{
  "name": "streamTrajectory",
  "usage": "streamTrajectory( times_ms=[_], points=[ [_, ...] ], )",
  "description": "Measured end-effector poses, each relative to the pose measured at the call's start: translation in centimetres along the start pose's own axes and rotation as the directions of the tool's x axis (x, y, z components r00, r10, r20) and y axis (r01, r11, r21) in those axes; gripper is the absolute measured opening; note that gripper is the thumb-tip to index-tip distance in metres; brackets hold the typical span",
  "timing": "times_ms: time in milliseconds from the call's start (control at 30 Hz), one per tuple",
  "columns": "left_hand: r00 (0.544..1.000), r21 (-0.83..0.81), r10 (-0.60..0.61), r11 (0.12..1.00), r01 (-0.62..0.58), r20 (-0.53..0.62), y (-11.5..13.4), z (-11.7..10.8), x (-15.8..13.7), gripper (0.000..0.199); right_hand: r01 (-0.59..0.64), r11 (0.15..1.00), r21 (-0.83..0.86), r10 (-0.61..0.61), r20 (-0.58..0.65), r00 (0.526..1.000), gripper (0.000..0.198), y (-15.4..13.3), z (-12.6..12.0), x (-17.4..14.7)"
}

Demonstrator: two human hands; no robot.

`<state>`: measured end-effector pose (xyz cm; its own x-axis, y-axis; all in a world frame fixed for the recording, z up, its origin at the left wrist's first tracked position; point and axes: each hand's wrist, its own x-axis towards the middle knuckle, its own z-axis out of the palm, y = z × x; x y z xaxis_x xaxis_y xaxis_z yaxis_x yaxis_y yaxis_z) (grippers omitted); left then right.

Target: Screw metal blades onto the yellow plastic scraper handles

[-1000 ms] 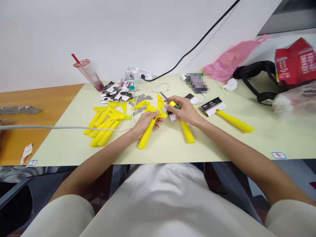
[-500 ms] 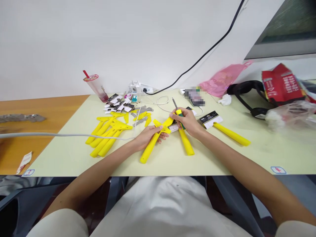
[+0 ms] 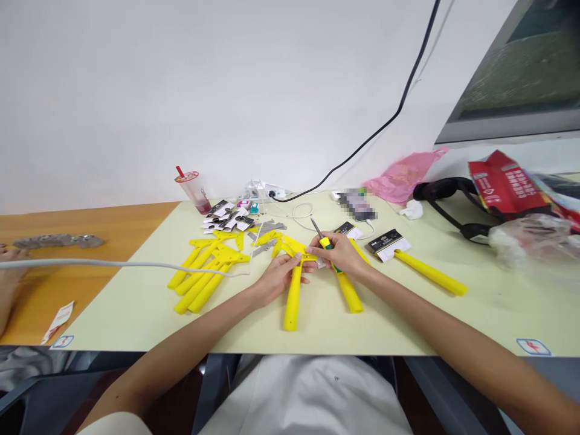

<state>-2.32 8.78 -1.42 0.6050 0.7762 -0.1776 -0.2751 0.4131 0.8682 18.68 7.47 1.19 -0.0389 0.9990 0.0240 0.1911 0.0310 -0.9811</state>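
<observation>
My left hand (image 3: 277,281) is closed around the head end of a yellow plastic scraper handle (image 3: 292,303), whose grip points down toward me. In my right hand (image 3: 341,254) is a screwdriver (image 3: 325,242) with a yellow and green handle, its metal tip pointing up and away. The right fingertips also reach the yellow head of the scraper; what they pinch there is too small to tell. Under the right hand lies another yellow handle (image 3: 350,294). Left of my left hand are several yellow scraper handles (image 3: 206,275), with metal blades (image 3: 264,248) and small yellow pieces (image 3: 268,237) behind.
Black-and-white cards (image 3: 226,216) are piled near a drink cup (image 3: 196,190). To the right lie a carded scraper (image 3: 430,272), a phone (image 3: 357,205), a pink bag (image 3: 405,175) and black headgear (image 3: 453,205). A white cable (image 3: 136,264) crosses the left. Another person's hand (image 3: 11,260) shows far left.
The view has tilted up a little. The scraper in my left hand has turned more upright, and my right fingers have come against its head. Another person's hand has appeared at far left.
</observation>
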Motion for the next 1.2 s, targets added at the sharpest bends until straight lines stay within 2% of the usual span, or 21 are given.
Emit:
streamTrajectory(
  times_ms=[233, 567, 633, 700, 767, 867, 933, 967, 1033, 1067, 1100, 1133, 1167, 1200],
  points=[
    [0.999, 0.035, 0.013, 0.999, -0.012, -0.031, 0.1, -0.3, 0.1, 0.035, 0.042, 0.998, -0.055, -0.037, 0.084, 0.996, 0.049, -0.1, -0.7, 0.1],
    [0.999, 0.133, 0.034, 0.991, -0.033, -0.005, 0.0, -0.1, 0.0, 0.051, 0.081, 0.991, -0.106, -0.061, 0.185, 0.981, 0.040, 0.1, -0.9, 0.0],
    [0.999, 0.189, 0.050, 0.981, -0.047, -0.012, -0.1, -0.2, 0.0, 0.051, 0.078, 0.991, -0.111, -0.055, 0.196, 0.979, 0.042, 0.2, -1.0, 0.1],
    [0.995, 0.323, 0.099, 0.942, -0.092, -0.005, 0.0, -0.4, 0.0, 0.054, 0.063, 0.991, -0.118, -0.036, 0.218, 0.975, 0.045, 0.2, -1.1, 0.1],
    [0.983, 0.528, 0.182, 0.833, -0.166, 0.023, 0.5, -0.8, 0.1, 0.058, 0.035, 0.992, -0.124, -0.002, 0.255, 0.967, 0.047, 0.0, -1.1, 0.0],
    [0.951, 0.812, 0.303, 0.537, -0.228, 0.067, 1.8, -1.6, 0.2, 0.056, -0.003, 0.997, -0.078, 0.025, 0.277, 0.961, 0.047, -0.3, -1.2, -0.2],
    [0.913, 0.908, 0.402, 0.353, -0.227, 0.072, 2.8, -2.0, -0.2, 0.045, -0.009, 0.999, -0.045, 0.019, 0.238, 0.971, 0.047, -0.5, -1.3, -0.3],
    [0.870, 0.932, 0.489, 0.284, -0.227, 0.064, 3.3, -2.0, -0.8, 0.043, -0.007, 0.999, -0.032, 0.014, 0.221, 0.975, 0.047, -0.6, -1.4, -0.3],
    [0.732, 0.958, 0.676, 0.148, -0.247, 0.084, 3.6, -1.2, -2.8, 0.045, 0.000, 1.000, -0.016, 0.003, 0.196, 0.981, 0.046, -0.7, -1.6, -0.3],
    [0.657, 0.958, 0.743, 0.079, -0.277, 0.129, 3.4, -0.3, -4.2, 0.044, 0.005, 1.000, -0.010, -0.003, 0.189, 0.982, 0.046, -0.7, -1.7, -0.3],
    [0.607, 0.940, 0.768, 0.019, -0.340, 0.204, 2.9, 0.8, -5.8, 0.038, 0.009, 1.000, -0.007, -0.008, 0.185, 0.983, 0.045, -0.6, -1.7, -0.2],
    [0.604, 0.903, 0.737, -0.020, -0.430, 0.304, 1.9, 2.1, -7.4, 0.028, 0.012, 1.000, -0.004, -0.011, 0.185, 0.983, 0.045, -0.5, -1.7, -0.1],
    [0.629, 0.841, 0.647, -0.035, -0.540, 0.431, 0.7, 3.4, -8.9, 0.018, 0.013, 1.000, -0.003, -0.013, 0.185, 0.983, 0.044, -0.3, -1.7, -0.1],
    [0.678, 0.767, 0.457, -0.015, -0.641, 0.576, -0.9, 4.7, -10.3, 0.013, 0.015, 1.000, -0.002, -0.014, 0.185, 0.983, 0.043, -0.1, -1.7, 0.0]
  ],
)
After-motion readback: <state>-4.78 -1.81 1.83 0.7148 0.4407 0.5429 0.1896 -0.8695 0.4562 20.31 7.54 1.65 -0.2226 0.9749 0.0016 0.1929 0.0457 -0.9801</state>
